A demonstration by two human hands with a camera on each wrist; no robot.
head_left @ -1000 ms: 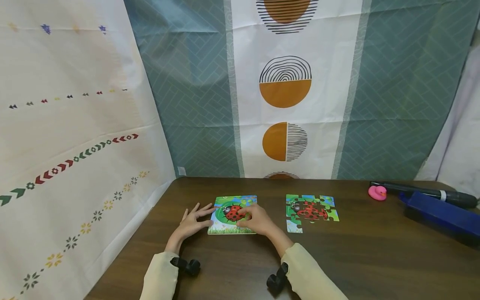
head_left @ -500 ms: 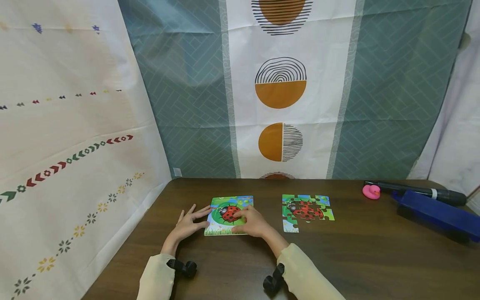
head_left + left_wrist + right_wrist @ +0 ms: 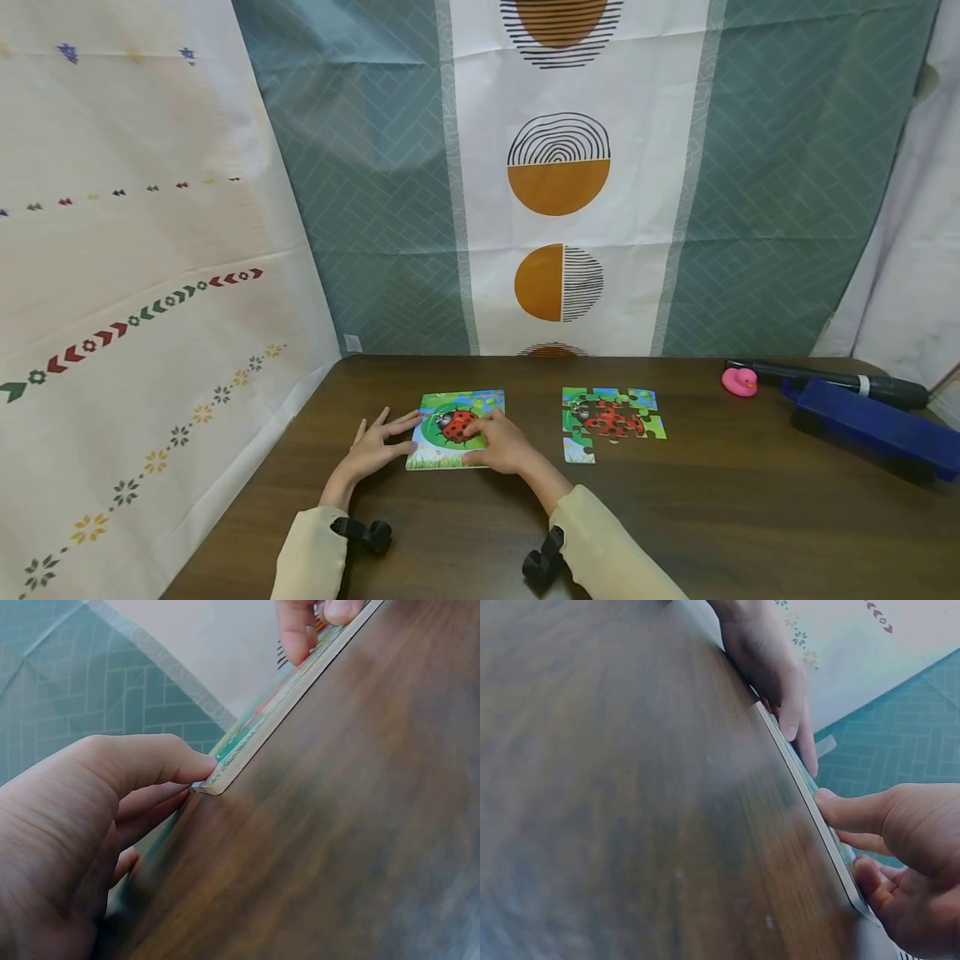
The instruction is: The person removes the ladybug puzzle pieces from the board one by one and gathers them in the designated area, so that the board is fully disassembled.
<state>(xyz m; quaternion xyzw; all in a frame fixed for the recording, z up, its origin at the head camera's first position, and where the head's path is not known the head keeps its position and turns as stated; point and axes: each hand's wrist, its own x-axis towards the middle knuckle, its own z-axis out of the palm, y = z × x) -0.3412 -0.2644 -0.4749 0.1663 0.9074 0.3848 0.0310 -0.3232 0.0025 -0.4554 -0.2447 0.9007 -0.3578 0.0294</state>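
Note:
A flat board with a ladybug picture (image 3: 450,454) lies on the table between both hands. My left hand (image 3: 371,454) has its fingers spread at the board's left side. In the left wrist view the left thumb tip (image 3: 199,765) touches the near left corner. My right hand (image 3: 504,443) is over the board's right side, thumb and index apart on the picture. The right wrist view shows its other fingers (image 3: 877,881) curled at the board's right edge. To the right lies a partly assembled ladybug jigsaw puzzle (image 3: 613,421), its front right part open.
A pink rubber duck (image 3: 739,382) sits at the back right. Near it are a black rod-like object (image 3: 832,379) and a long blue object (image 3: 877,421). Patterned cloths hang behind the brown table (image 3: 712,508) and at its left.
The head view has shifted, so everything sits slightly further left. Both hands keep almost the same pose at the board, and the jigsaw puzzle looks the same.

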